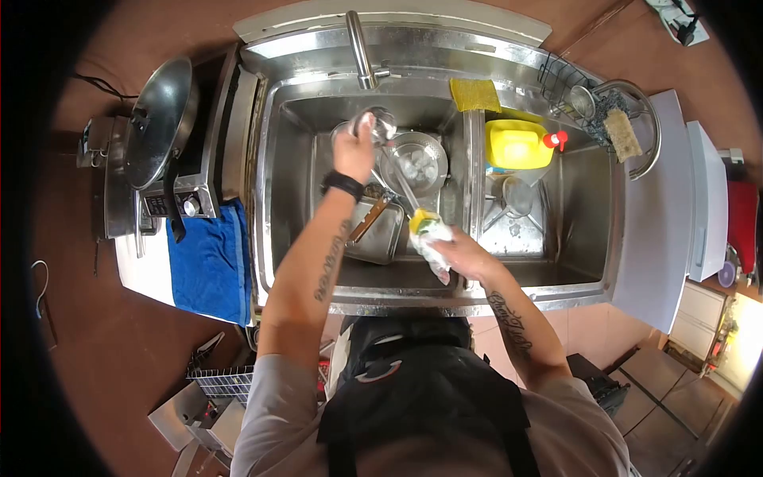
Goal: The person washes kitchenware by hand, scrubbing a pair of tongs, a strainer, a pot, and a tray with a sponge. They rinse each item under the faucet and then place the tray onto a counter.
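Note:
My left hand is closed around a metal ladle close to its round, shiny bowl, over the left sink basin. The ladle's long handle slopes down to the right toward my right hand. That hand is closed on a yellow sponge covered in white foam, pressed around the handle's lower end. Beneath the ladle, a round metal strainer or pan with suds in it sits in the basin. Nearer me lie a rectangular metal tray and a wooden-handled utensil.
A faucet rises behind the left basin. A yellow cloth drapes over the divider. The right basin holds a yellow bottle with a red cap. A wire rack with a sponge is at right; a frying pan and blue towel are left.

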The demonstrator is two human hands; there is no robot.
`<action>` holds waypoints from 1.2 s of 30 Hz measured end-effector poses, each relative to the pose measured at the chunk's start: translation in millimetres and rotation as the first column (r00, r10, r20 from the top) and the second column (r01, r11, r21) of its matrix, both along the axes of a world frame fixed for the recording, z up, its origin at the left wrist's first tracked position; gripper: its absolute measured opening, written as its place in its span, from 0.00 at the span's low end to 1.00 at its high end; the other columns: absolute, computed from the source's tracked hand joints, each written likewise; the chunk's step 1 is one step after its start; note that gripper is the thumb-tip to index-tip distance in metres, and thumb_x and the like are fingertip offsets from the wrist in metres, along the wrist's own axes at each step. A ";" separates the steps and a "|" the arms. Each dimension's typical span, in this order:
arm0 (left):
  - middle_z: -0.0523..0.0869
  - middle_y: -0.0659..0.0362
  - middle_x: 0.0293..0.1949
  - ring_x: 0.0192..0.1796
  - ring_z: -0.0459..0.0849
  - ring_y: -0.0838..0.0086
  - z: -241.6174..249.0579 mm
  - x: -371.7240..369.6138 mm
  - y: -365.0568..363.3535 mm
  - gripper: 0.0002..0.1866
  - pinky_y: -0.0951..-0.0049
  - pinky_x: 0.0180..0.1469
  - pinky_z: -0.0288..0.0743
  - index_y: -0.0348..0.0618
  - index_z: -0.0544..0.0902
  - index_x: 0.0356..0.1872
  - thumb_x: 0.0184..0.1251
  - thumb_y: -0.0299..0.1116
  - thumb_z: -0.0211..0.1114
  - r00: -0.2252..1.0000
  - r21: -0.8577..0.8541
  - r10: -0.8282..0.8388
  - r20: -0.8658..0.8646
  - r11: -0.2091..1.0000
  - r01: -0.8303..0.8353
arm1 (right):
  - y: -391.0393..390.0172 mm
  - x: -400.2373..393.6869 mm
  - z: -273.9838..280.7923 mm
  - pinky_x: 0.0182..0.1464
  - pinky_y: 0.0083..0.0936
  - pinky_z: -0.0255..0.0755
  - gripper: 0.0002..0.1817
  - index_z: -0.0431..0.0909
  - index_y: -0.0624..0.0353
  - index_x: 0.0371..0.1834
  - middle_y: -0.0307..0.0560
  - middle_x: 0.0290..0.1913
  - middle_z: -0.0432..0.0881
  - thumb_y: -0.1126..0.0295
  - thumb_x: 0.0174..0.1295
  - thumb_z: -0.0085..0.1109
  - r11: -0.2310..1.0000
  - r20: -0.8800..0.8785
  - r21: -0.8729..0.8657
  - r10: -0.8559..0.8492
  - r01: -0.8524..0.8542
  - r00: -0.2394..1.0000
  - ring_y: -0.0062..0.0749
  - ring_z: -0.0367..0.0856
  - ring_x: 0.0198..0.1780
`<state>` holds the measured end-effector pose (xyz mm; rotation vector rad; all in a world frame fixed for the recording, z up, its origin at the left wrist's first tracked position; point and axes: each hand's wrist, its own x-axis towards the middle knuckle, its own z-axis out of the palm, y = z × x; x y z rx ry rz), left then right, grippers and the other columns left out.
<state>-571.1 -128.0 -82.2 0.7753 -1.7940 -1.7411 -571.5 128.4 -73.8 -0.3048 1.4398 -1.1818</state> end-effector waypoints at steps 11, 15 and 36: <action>0.80 0.52 0.14 0.17 0.77 0.70 -93.2 -38.1 70.3 0.24 0.68 0.23 0.70 0.28 0.80 0.26 0.77 0.39 0.52 0.989 0.146 0.042 0.143 0.987 -0.063 | 90.5 -25.5 18.7 0.21 0.23 0.68 0.18 0.78 0.61 0.49 0.38 0.24 0.77 0.57 0.69 0.56 0.974 -0.055 0.211 -0.078 0.088 0.995 0.21 0.74 0.20; 0.87 0.49 0.28 0.30 0.87 0.63 -73.6 -18.3 182.4 0.20 0.65 0.35 0.78 0.28 0.82 0.34 0.76 0.39 0.52 0.888 0.077 -0.263 0.378 0.965 0.253 | 77.2 -58.3 11.8 0.27 0.25 0.72 0.16 0.77 0.63 0.49 0.42 0.26 0.79 0.60 0.70 0.54 0.851 -0.090 0.466 -0.226 0.242 0.970 0.24 0.77 0.24; 0.70 0.64 0.15 0.13 0.71 0.78 -184.2 119.4 48.3 0.13 0.76 0.14 0.63 0.42 0.72 0.40 0.62 0.33 0.67 0.644 0.832 -0.673 0.363 0.545 0.101 | 300.2 -85.6 -83.9 0.53 0.55 0.68 0.20 0.77 0.66 0.45 0.73 0.47 0.77 0.58 0.69 0.44 0.616 -0.694 0.705 0.498 0.351 0.520 0.72 0.72 0.52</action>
